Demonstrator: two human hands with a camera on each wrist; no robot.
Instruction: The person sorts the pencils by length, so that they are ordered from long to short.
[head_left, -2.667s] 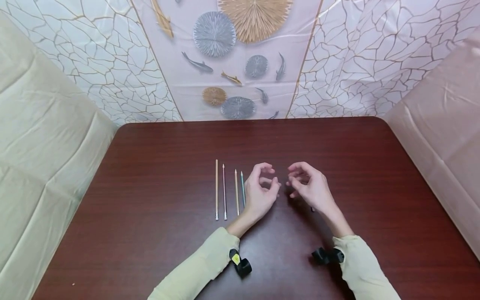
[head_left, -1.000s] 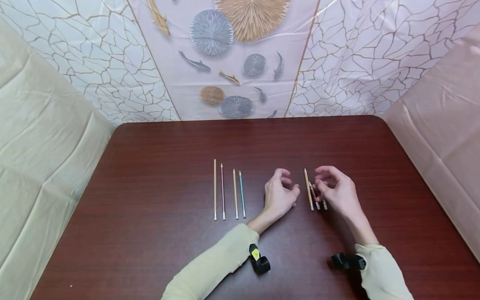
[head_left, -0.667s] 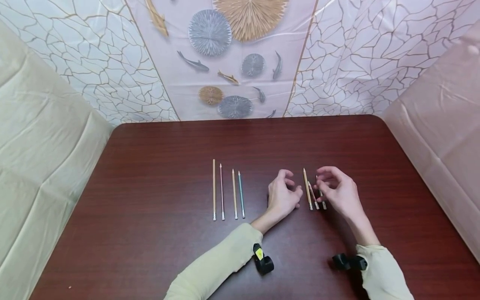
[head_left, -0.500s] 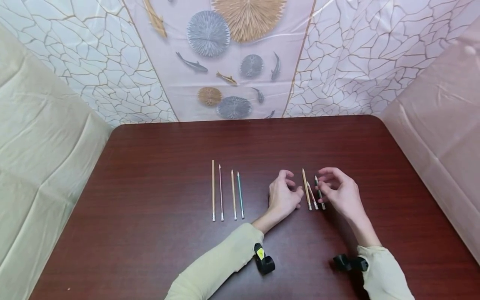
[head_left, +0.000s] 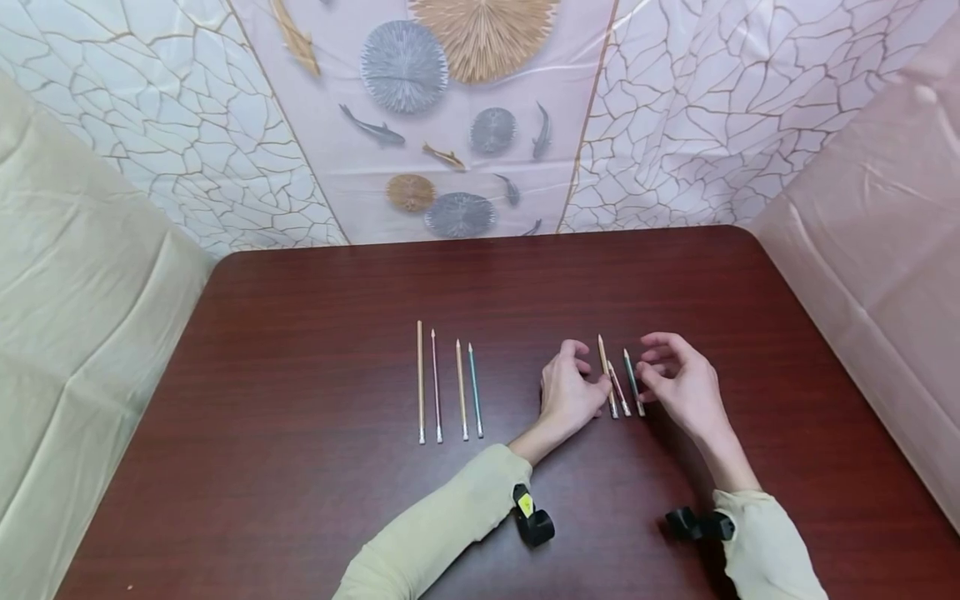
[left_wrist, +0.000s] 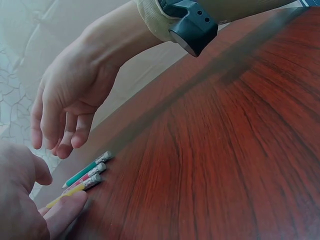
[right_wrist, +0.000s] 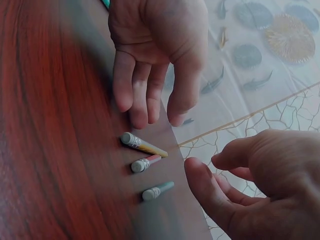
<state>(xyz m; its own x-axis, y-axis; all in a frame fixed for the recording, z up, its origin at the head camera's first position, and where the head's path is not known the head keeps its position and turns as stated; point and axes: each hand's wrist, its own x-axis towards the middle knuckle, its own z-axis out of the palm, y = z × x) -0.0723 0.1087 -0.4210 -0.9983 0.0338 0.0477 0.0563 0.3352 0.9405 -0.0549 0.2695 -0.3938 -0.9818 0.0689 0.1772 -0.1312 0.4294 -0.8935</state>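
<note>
Three pencils lie on the table to the right: a yellow pencil (head_left: 603, 354), a red pencil (head_left: 618, 388) and a green pencil (head_left: 632, 379), eraser ends toward me. My left hand (head_left: 568, 385) is beside the yellow one, its thumb overlapping that pencil in the head view; whether they touch I cannot tell. My right hand (head_left: 684, 385) hovers just right of the green pencil, fingers loosely bent and holding nothing. In the right wrist view the left hand (right_wrist: 160, 40) hangs over the eraser ends with relaxed fingers and nothing between them.
Further left lie a long tan pencil (head_left: 421, 383), a dark pink pencil (head_left: 436, 387), a yellow pencil (head_left: 461, 392) and a blue pencil (head_left: 476, 392), roughly parallel and spaced apart. The dark red table (head_left: 285, 375) meets a patterned cloth (head_left: 405, 67) at the back.
Both hands have moved right from the table's middle. The right hand has drawn off the three pencils, leaving the green one apart from the others. The left hand has come up to the yellow pencil.
</note>
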